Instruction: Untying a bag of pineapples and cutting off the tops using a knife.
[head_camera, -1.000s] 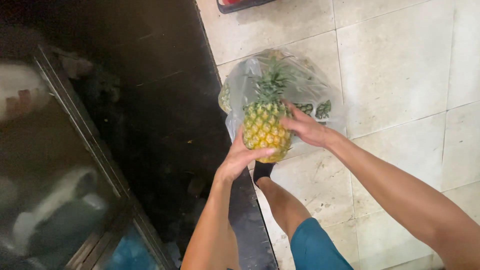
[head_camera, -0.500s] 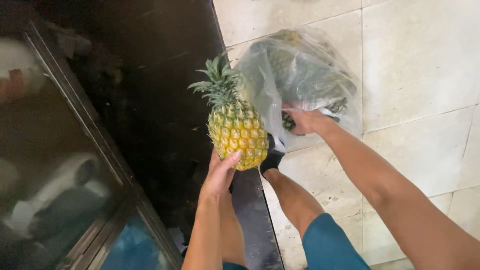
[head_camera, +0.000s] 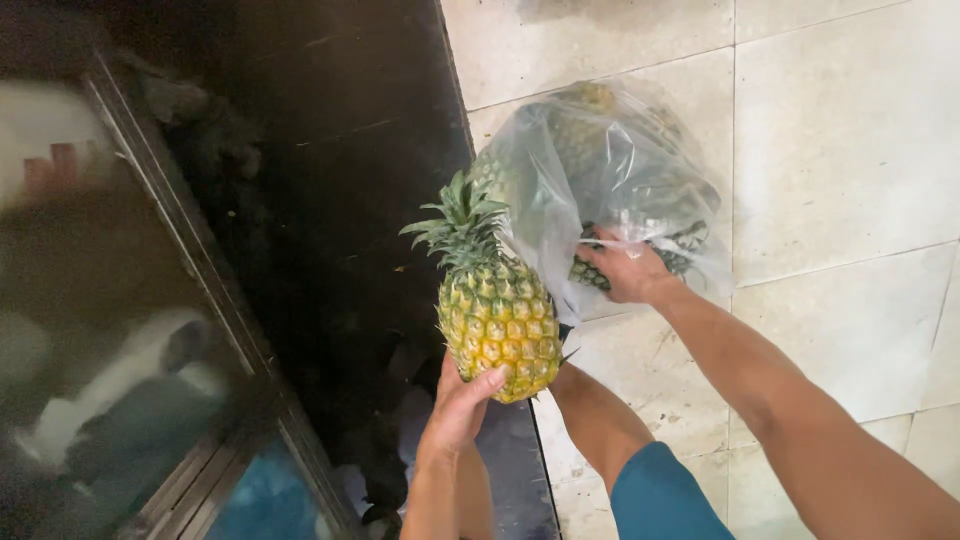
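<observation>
Fingers of left hand (head_camera: 462, 405) curled under one pineapple (head_camera: 496, 318), cupping its base, fruit upright, crown up. Right hand (head_camera: 628, 272) just past it, fingers closed on the gathered mouth of one clear plastic bag (head_camera: 610, 170). At least one more pineapple (head_camera: 590, 130) shows through the plastic beyond the right fingers; exact count inside cannot tell. Bag rests on pale tiled floor (head_camera: 840, 180). Dark counter (head_camera: 330, 170) lies left of the left fingers, glass-fronted case (head_camera: 120, 330) further left.

Your left hand (head_camera: 460, 405) cups a pineapple (head_camera: 495, 320) upright at frame centre; your right hand (head_camera: 630, 270) grips the clear plastic bag (head_camera: 610, 170) of pineapples, upper right.
</observation>
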